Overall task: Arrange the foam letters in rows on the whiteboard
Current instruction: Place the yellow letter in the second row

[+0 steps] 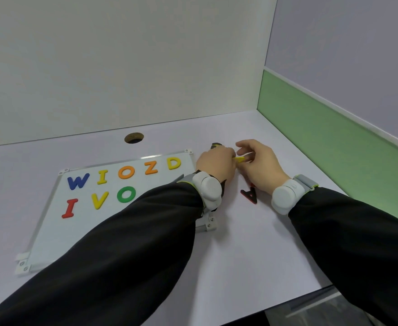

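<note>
We count eight foam letters (pixel 125 171) on the whiteboard (pixel 52 231), while both our left hand (pixel 215 162) and right hand (pixel 259 161) pinch one yellow letter (pixel 239 159).

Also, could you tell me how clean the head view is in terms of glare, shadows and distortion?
Head view: soft, even light; a small glare streak on the whiteboard top edge; faint shadows under both sleeves; wide-angle bending of the desk edges; letters like the blue W stay sharp.
</note>
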The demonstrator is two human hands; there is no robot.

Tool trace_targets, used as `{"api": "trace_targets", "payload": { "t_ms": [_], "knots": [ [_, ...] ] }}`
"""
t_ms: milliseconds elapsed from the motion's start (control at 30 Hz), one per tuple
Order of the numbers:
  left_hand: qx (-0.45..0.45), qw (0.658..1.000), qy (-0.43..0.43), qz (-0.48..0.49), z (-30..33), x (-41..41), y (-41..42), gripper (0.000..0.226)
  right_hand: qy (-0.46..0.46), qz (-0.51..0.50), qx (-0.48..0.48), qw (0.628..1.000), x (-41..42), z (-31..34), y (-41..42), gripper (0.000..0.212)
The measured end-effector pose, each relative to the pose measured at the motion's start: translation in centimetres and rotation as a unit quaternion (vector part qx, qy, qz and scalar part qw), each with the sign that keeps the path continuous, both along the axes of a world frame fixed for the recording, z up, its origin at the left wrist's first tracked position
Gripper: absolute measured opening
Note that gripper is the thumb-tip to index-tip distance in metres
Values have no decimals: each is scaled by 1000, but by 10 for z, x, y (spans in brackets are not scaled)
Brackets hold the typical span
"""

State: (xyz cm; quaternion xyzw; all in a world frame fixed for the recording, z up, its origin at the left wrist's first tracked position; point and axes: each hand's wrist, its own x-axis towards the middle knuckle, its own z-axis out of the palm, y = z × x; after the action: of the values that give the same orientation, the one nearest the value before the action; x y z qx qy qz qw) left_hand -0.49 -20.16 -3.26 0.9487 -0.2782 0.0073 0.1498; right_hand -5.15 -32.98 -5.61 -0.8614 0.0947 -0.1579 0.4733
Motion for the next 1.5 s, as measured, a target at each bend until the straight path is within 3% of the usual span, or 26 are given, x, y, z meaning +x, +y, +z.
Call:
{"api": "trace_targets", "payload": {
  "t_ms": [133, 367, 567, 867, 1067, 1500],
  "knots": [
    [-41, 999, -15, 25, 8, -2, 8, 26, -47, -15, 36, 998, -3, 7, 7, 41],
    [-211, 973, 44, 79, 17, -11, 35, 26, -13, -14, 134, 991, -10, 19, 21, 18],
    [-222, 970, 64, 82, 20, -33, 65, 36, -32, -5, 158, 987, -10, 27, 43, 14],
    [-146, 987, 2, 69, 13, -62, 126, 48, -10, 52, 117, 992, -11, 32, 85, 11],
    [-48, 996, -43, 66, -1, -77, 156, 41, 16, 78, 54, 995, -6, 27, 112, 10],
    [93, 988, -51, 111, -9, -80, 195, 27, 49, 124, -43, 990, 7, 16, 161, 9]
  ]
}}
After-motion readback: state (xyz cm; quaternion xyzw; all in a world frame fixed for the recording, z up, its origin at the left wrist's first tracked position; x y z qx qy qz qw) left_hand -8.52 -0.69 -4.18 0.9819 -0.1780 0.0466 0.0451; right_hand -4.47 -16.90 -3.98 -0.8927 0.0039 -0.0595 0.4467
